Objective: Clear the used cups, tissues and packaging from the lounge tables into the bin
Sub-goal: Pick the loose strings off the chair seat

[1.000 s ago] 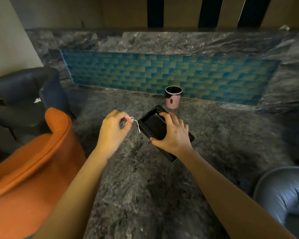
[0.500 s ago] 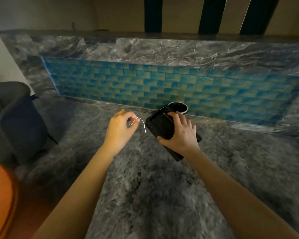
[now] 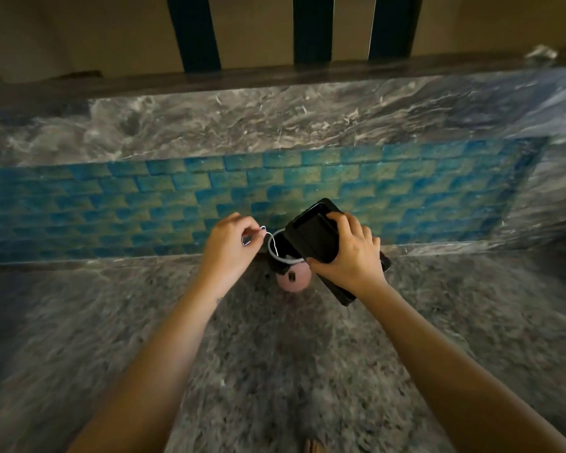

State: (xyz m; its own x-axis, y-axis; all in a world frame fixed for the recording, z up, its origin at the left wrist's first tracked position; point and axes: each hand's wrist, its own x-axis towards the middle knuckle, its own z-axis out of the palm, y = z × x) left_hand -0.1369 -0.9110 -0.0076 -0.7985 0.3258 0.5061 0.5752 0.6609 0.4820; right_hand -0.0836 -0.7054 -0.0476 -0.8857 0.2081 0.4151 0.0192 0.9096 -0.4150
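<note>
Black rectangular plastic tray [image 3: 311, 233], shallow, glossy, gripped by right hand [image 3: 350, 256], now tipped over pink black-rimmed cup [image 3: 293, 280], earlier held short of it; left hand [image 3: 229, 246] pinches thin white wire [image 3: 271, 238]

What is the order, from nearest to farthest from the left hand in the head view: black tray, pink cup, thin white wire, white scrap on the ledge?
1. thin white wire, pinched in the left hand.
2. pink cup, just right of it.
3. black tray, tilted over the cup, held by the right hand.
4. white scrap, on the far ledge, upper right.
</note>
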